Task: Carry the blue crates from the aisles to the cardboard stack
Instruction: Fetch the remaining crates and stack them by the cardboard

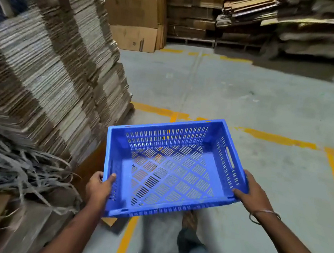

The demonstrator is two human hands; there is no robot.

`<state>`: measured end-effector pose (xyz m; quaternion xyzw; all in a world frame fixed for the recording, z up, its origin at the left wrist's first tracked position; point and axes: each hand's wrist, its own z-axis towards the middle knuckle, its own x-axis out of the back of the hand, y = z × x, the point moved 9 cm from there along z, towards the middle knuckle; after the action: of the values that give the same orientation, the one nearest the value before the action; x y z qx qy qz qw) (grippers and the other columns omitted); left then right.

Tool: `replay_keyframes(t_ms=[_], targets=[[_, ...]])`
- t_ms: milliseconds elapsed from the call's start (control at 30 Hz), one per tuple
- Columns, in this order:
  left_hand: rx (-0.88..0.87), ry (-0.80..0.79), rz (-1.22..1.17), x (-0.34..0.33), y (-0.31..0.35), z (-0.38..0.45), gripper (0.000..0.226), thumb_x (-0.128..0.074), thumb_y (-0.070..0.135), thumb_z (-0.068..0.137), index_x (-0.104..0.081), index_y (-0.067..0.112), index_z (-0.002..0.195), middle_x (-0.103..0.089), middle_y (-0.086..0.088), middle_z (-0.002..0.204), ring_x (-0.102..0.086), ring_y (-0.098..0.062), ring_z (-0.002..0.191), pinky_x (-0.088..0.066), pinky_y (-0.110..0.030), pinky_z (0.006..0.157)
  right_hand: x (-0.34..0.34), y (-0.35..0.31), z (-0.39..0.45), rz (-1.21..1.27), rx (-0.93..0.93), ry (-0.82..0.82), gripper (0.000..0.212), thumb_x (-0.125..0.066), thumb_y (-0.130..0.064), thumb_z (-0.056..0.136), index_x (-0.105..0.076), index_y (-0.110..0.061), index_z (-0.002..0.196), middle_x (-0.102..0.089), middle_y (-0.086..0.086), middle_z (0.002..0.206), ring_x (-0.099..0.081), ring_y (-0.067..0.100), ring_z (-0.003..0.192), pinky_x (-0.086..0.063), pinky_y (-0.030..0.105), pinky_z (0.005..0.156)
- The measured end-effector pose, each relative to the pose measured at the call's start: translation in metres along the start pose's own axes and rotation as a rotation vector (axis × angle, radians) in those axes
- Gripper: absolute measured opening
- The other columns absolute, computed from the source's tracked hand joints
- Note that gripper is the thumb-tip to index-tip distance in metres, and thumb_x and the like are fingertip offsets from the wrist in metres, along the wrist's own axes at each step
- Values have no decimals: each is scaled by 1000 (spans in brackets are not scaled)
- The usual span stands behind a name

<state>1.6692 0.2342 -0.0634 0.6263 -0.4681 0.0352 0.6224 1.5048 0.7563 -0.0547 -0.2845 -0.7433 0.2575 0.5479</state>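
Observation:
An empty blue crate with slotted walls and floor hangs in front of me above the concrete floor. My left hand grips its near left rim, thumb inside. My right hand holds its near right corner, with a metal bangle on the wrist. The crate tilts slightly, its left side next to a tall stack of flattened cardboard on my left.
Loose grey strapping lies piled at the foot of the stack. More cardboard boxes and pallets of sheets line the far wall. Yellow lines mark the grey floor. My leg and shoe show under the crate.

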Motion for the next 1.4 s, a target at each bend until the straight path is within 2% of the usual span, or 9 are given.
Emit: replay_keyframes(t_ms=[167,300,400,567,667,867,1000,1233,1400], targets=[[-29,1,40,-63,88,45,27,-74,24,85,-61,0,83,-61,-10,66,-52,-15,50,-37,-29,43,35,0,89,32,-55,32,76,-73,-12,76,-38,-22,143,-63,4,113,-59,24,93,-41,32,77],[-31,-16,17,-109,141,91,25,-75,25,84,-61,4,81,-61,-8,65,-54,-13,46,-42,-32,52,71,-14,166,45,-69,77,63,-72,-12,79,-46,-20,137,-66,4,111,-59,24,91,-41,32,76],[-38,-36,31,-138,177,127,29,-76,29,82,-59,8,73,-63,-7,63,-58,-24,55,-48,-39,60,89,-24,216,40,-71,114,57,-71,-14,80,-50,-21,132,-68,3,107,-59,22,86,-41,31,73],[-66,-70,-8,-196,242,200,41,-73,47,70,-57,9,73,-62,-8,61,-59,-27,54,-51,-43,59,105,-37,303,54,-92,123,54,-71,-16,80,-51,-22,130,-68,1,106,-60,22,86,-41,30,72],[-73,-95,-16,-235,283,249,35,-77,35,77,-58,6,74,-61,-10,60,-57,-25,51,-50,-40,58,113,-50,363,64,-98,139,55,-72,-15,79,-51,-21,130,-67,0,104,-59,21,85,-40,29,73],[-96,-147,-79,-314,353,363,48,-70,53,61,-58,8,74,-59,-9,58,-53,-20,46,-54,-45,56,133,-84,482,79,-130,172,57,-72,-12,78,-51,-20,130,-67,2,107,-59,21,87,-40,29,73],[-136,-162,-22,-356,420,424,50,-69,58,59,-61,12,75,-66,-7,63,-61,-26,56,-56,-48,63,154,-104,555,103,-143,202,57,-72,-8,75,-53,-20,127,-68,-1,102,-63,22,88,-44,30,73],[-193,-162,45,-432,550,483,34,-77,38,77,-60,8,74,-65,-11,64,-59,-28,57,-50,-44,61,194,-114,687,123,-182,227,56,-72,-10,74,-53,-23,126,-70,3,100,-66,25,90,-49,34,77],[-177,-108,39,-507,629,530,39,-79,31,79,-50,7,68,-53,-11,60,-49,-27,56,-42,-41,59,230,-120,813,150,-155,235,55,-72,-10,73,-56,-22,125,-70,4,97,-65,26,86,-50,34,76]])
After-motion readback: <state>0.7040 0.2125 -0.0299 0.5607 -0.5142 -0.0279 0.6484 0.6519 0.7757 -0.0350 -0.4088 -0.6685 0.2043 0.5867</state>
